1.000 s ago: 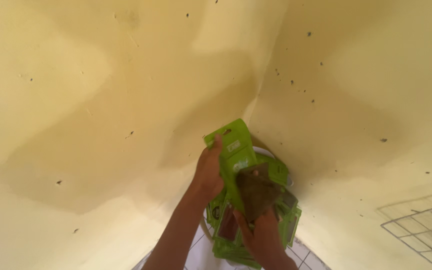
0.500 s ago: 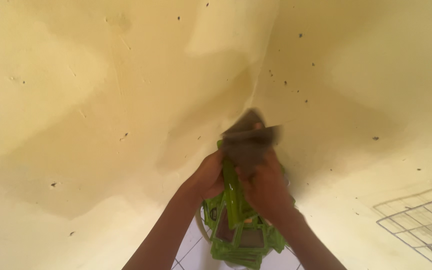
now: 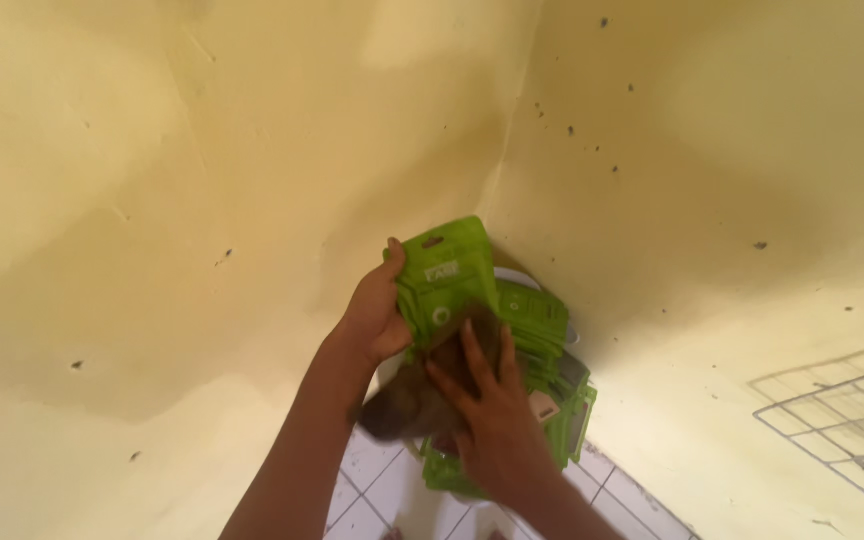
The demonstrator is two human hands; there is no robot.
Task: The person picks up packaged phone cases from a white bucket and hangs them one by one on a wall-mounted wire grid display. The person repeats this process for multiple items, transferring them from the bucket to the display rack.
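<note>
Pressing flat against a dark brown cloth (image 3: 417,405), the right hand (image 3: 497,425) has its fingers spread wide over it, which reads as wiping or holding the cloth against the green packets rather than gripping anything. Just beyond, the left hand (image 3: 377,315) closes on the edge of the front green packet (image 3: 444,275), thumb and fingers pinching its side so the packet stands upright and steady while the cloth bears on its lower part. Behind that packet sits a bunch of more green packets (image 3: 552,375), stacked close and fanned toward the right, apparently hanging or leaning in the corner; what holds them up is hidden. Below the hands a white tiled surface (image 3: 382,490) shows. Farther back the two yellow walls (image 3: 202,200) meet in a corner (image 3: 507,150), speckled with small dark spots, and a wire grid (image 3: 842,420) lies against the right wall, well apart from the hands.
</note>
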